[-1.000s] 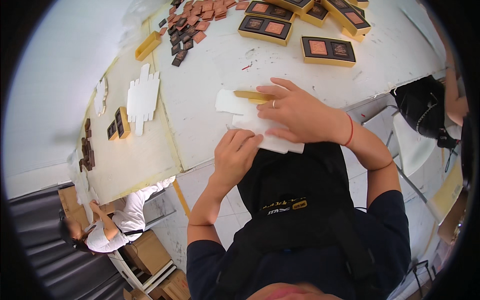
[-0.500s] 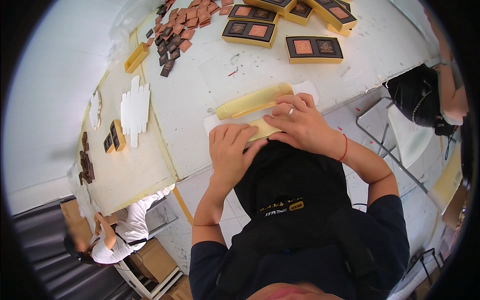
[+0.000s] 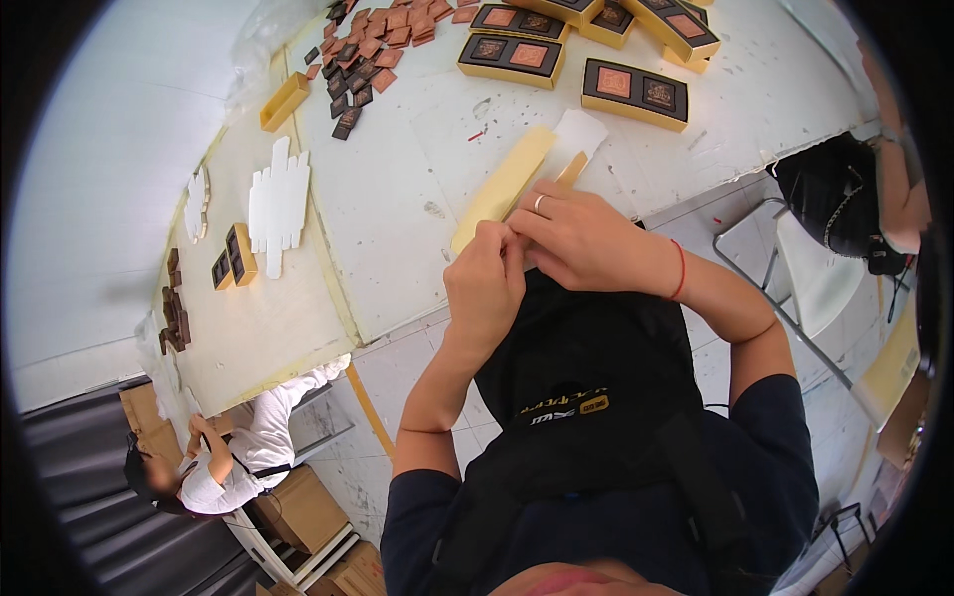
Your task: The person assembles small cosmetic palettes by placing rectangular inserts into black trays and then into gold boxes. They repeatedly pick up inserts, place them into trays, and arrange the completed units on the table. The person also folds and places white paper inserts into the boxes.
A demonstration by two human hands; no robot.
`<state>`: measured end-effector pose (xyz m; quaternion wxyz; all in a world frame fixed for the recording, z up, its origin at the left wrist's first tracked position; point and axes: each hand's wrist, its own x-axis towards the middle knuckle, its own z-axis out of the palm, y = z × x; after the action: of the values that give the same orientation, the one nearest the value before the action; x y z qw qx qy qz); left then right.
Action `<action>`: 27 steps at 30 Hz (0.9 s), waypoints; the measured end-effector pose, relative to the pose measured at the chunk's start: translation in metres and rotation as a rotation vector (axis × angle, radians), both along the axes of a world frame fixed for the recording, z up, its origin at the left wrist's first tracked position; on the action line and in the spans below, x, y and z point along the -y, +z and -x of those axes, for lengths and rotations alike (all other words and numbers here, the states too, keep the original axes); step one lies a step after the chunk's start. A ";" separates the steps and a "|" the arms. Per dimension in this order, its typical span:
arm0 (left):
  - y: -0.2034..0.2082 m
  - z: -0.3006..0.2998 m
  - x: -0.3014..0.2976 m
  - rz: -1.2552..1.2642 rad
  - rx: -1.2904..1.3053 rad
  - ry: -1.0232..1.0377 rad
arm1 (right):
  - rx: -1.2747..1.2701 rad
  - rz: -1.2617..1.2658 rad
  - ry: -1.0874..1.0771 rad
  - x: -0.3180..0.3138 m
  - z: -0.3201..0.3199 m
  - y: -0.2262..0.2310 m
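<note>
In front of my body, a pale gold cardboard box blank (image 3: 505, 187) stands at a slant over the table's near edge, its long panel facing up and a white flap at its far end. My left hand (image 3: 482, 288) is closed at its near end, fingers curled and pinching. Against it, my right hand (image 3: 586, 238), with a ring on one finger, is closed over the right side of the blank. Both sets of fingertips meet at the card's near corner, and they cover the fold there.
Gold boxes with dark trays, each holding a brown and a black square (image 3: 613, 81), stand at the far right. Loose squares (image 3: 383, 40) lie far left of them. White card strips (image 3: 278, 209) and an empty gold sleeve (image 3: 285, 101) are left. Another person (image 3: 234, 457) sits lower left.
The blank has turned from nearly level to a steep slant and lifted. My hands have come together at its near end, fingers closing from a flatter press.
</note>
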<state>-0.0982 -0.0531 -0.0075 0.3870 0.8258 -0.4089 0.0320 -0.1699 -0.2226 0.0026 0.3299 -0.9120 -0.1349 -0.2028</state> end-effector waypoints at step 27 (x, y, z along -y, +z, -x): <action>0.025 -0.053 -0.030 -0.229 -0.004 -0.662 | 0.036 -0.143 0.248 0.023 -0.003 -0.011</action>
<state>-0.0457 -0.0226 0.0172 0.2820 0.6867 -0.6546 -0.1429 -0.1671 -0.2451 -0.0084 0.4140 -0.8588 -0.2378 -0.1856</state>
